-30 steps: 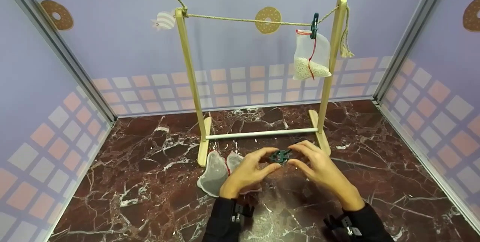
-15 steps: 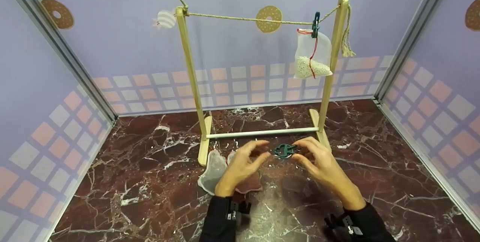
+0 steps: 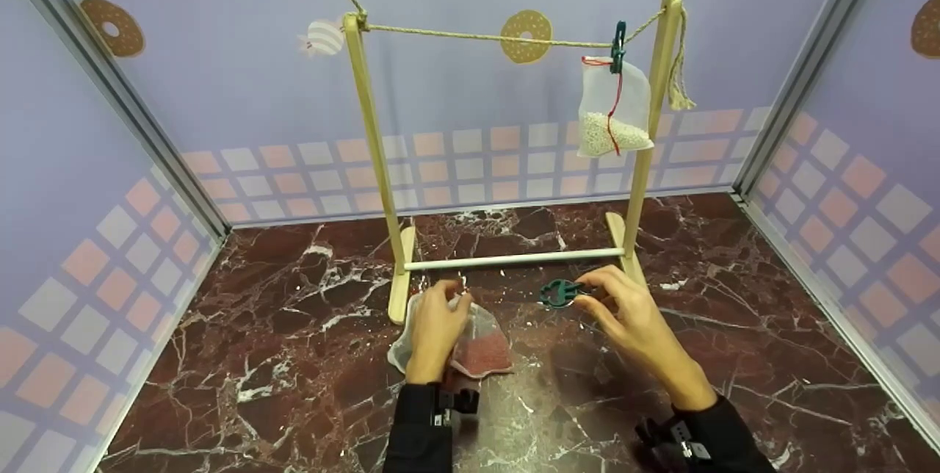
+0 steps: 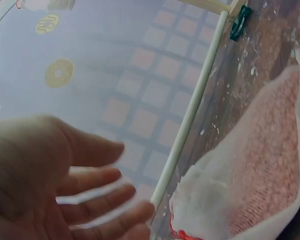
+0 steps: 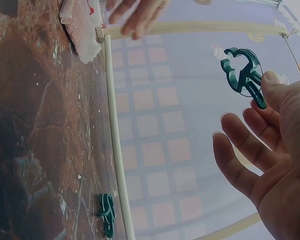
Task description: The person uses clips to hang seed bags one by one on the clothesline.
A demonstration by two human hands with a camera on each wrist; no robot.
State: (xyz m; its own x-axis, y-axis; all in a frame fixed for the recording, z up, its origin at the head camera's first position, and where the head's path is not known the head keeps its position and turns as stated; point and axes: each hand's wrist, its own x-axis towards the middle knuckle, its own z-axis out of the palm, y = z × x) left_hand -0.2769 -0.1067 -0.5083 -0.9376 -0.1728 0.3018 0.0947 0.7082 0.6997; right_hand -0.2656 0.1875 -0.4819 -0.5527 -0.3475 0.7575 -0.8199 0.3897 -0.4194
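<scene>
My right hand (image 3: 635,326) pinches a dark green plastic spring clip (image 3: 561,295) by its handles, between thumb and index finger. In the right wrist view the rounded jaws of this clip face away from the hand. My left hand (image 3: 435,330) hovers over two mesh drawstring bags on the table, fingers spread and relaxed in the left wrist view, holding nothing. One bag (image 3: 486,352) contains pinkish grains and has a red cord; the other, a greyish bag (image 3: 401,348), is partly hidden by the hand.
A wooden rack (image 3: 374,135) with a rope (image 3: 455,35) stands behind the hands. From the rope hangs a mesh bag of whitish grains (image 3: 617,131), held by a green clip (image 3: 617,51). Another green clip (image 5: 106,215) lies on the marbled table (image 3: 294,385).
The left hand has let go of the green clip and moved left to above the bags. The right hand keeps the clip, nearly still.
</scene>
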